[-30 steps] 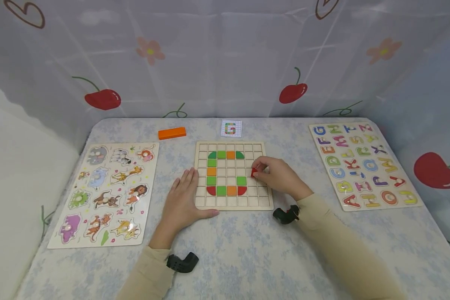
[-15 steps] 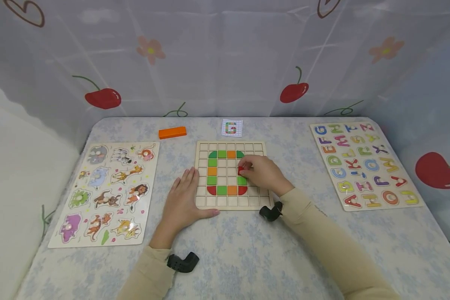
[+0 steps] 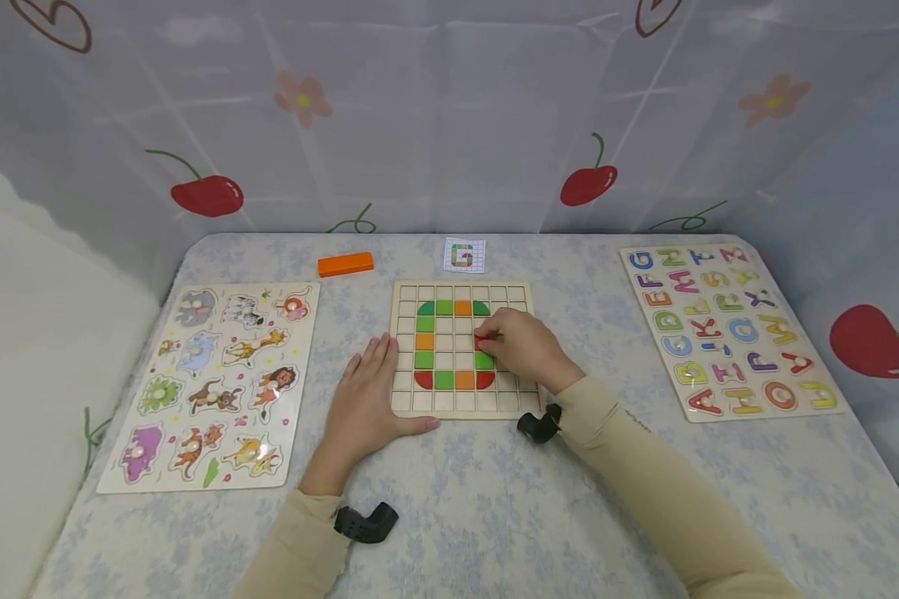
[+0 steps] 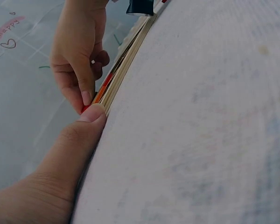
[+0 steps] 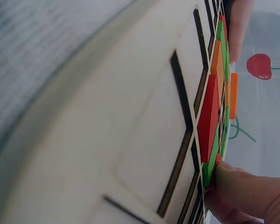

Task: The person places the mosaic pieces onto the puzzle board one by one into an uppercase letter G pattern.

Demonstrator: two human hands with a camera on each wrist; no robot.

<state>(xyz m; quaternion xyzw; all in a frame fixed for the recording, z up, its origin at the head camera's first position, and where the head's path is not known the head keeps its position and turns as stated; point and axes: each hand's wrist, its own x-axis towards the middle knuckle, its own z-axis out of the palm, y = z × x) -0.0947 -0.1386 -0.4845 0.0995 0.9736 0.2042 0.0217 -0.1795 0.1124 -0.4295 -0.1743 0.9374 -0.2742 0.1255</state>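
My right hand [image 3: 528, 348] pinches a small red tile [image 3: 479, 343] between thumb and finger, low over the wooden grid board [image 3: 509, 403]. The tile is at a cell in the right column of the coloured tiles, just above a green square tile [image 3: 484, 361]; the fingers partly hide it. In the right wrist view the thumb [image 5: 245, 186] presses close beside that green tile. Green, orange and red tiles form a ring on the grid, with rounded corner pieces. My left hand [image 3: 363, 403] lies flat with straight fingers along the board's left edge, its thumb [image 4: 91, 114] at the near edge.
Behind the board lies a small card [image 3: 464, 255] printed with a coloured grid pattern. An orange block [image 3: 345, 264] lies to its left. An animal puzzle board [image 3: 228, 424] is at the left and a letter puzzle board [image 3: 730, 333] at the right.
My right hand has moved left with the red tile, from the board's right side to the cell above the green tile, and has lowered slightly. The left hand has stayed in place.
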